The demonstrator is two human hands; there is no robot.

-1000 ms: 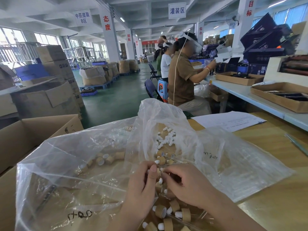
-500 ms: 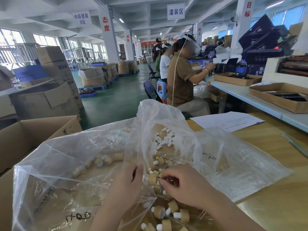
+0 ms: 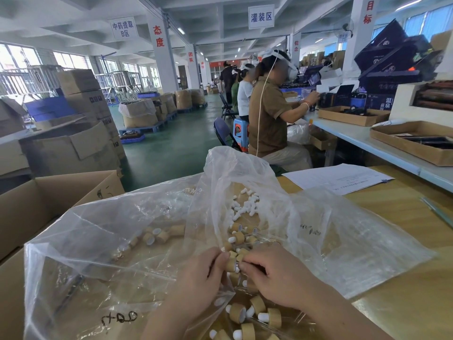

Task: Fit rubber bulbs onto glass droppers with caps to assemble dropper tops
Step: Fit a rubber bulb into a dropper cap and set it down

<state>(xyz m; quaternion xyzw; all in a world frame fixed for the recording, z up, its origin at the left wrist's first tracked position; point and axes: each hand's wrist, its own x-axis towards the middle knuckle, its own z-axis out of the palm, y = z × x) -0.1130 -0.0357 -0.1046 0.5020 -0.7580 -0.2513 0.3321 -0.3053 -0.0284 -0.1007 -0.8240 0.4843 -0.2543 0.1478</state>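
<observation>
Left hand (image 3: 203,273) and right hand (image 3: 274,273) both pinch the tan cap (image 3: 231,263) between them; best press its bulb (image 3: 236,267) in straight.

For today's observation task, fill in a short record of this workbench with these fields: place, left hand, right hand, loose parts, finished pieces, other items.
Place: wooden table in a packing hall
Left hand: pinches the tan cap
Right hand: pinches the same cap from the other side
Loose parts: white rubber bulbs heaped inside a clear plastic bag
Finished pieces: caps with bulbs fitted, lying near the wrists
Other items: paper sheet; cardboard box
</observation>
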